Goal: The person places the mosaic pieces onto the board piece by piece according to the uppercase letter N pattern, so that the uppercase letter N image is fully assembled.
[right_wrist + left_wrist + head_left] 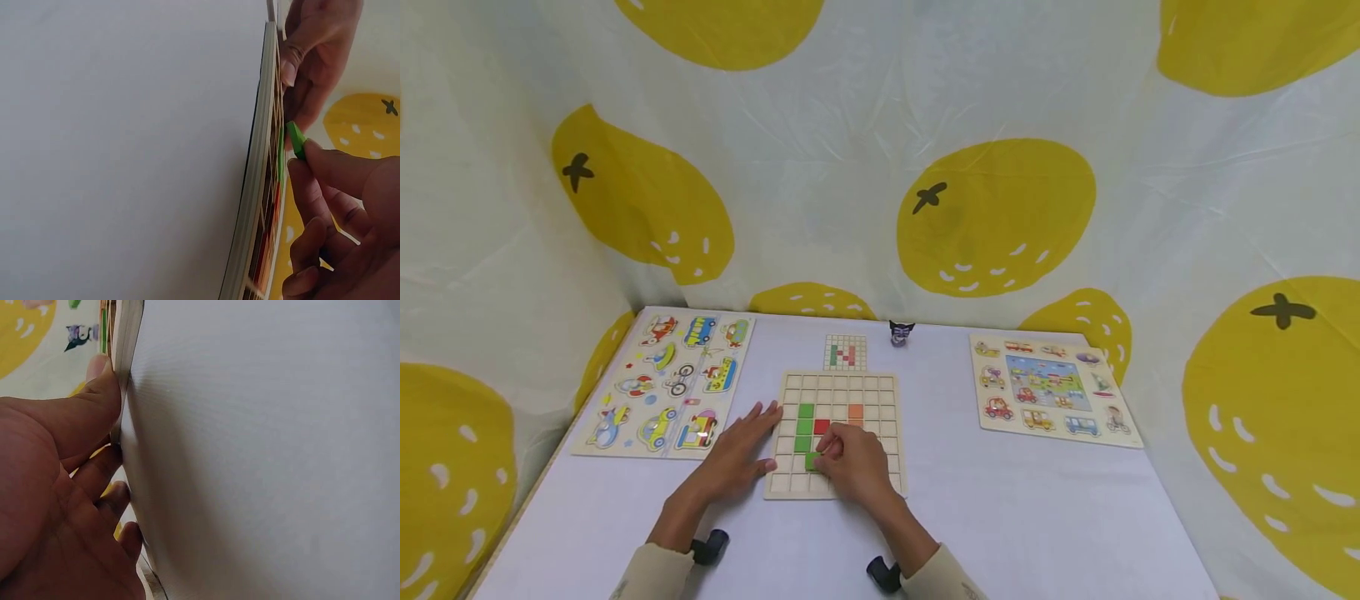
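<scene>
A wooden grid board [880,383] lies on the table in front of me. My right hand [855,467] pinches a green square tile [296,140] between thumb and index finger over the board's lower left part; in the right wrist view the tile is tilted. My left hand [737,454] rests along the board's left edge, fingers spread, its thumb touching the side in the left wrist view. Several green tiles [805,427] stand in a column on the board, with a red tile [822,426] and orange tiles [856,412] to their right. My right hand hides some cells.
Behind the board lies a small card with a coloured grid pattern [846,365], and a small dark figurine [900,333] stands near it. A vehicle puzzle board [655,379] lies at the left, another picture puzzle [1052,387] at the right. A lemon-print curtain [820,208] rises behind the table.
</scene>
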The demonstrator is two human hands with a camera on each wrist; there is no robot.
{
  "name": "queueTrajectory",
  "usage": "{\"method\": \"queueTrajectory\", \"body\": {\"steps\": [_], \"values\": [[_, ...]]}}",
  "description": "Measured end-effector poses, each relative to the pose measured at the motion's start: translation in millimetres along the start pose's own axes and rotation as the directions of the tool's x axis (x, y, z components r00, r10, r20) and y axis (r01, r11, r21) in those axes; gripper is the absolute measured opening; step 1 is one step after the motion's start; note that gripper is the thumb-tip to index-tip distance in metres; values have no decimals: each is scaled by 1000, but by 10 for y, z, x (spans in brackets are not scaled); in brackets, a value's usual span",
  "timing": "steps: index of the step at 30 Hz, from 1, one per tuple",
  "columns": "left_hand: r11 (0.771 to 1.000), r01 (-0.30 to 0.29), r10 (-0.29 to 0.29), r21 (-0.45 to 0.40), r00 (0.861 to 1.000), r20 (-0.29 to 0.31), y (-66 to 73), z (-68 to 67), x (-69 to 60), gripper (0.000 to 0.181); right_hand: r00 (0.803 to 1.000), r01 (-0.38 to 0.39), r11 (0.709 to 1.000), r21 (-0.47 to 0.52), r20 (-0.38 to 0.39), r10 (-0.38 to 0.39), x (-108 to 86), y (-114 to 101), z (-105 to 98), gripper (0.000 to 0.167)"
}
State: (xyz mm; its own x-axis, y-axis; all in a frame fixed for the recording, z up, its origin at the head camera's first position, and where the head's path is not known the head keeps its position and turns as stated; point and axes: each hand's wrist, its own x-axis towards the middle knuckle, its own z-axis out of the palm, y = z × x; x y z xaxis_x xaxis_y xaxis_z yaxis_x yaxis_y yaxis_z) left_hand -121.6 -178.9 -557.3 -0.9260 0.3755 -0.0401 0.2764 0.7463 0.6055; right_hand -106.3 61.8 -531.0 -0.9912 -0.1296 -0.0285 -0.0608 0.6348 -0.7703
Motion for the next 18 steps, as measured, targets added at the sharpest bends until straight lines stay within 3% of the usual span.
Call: {"method": "queueTrajectory", "body": {"steps": [11, 18], "values": [[1000, -6, 6, 6, 1000, -9, -7, -5, 18, 91, 1000, 3, 983, -182, -15, -5, 125, -113, 221, 18], [1000, 6, -5, -4, 1000, 5, -5, -8, 22, 90, 1000, 4, 972, -234, -14, -7, 122, -146, 240, 17]]}}
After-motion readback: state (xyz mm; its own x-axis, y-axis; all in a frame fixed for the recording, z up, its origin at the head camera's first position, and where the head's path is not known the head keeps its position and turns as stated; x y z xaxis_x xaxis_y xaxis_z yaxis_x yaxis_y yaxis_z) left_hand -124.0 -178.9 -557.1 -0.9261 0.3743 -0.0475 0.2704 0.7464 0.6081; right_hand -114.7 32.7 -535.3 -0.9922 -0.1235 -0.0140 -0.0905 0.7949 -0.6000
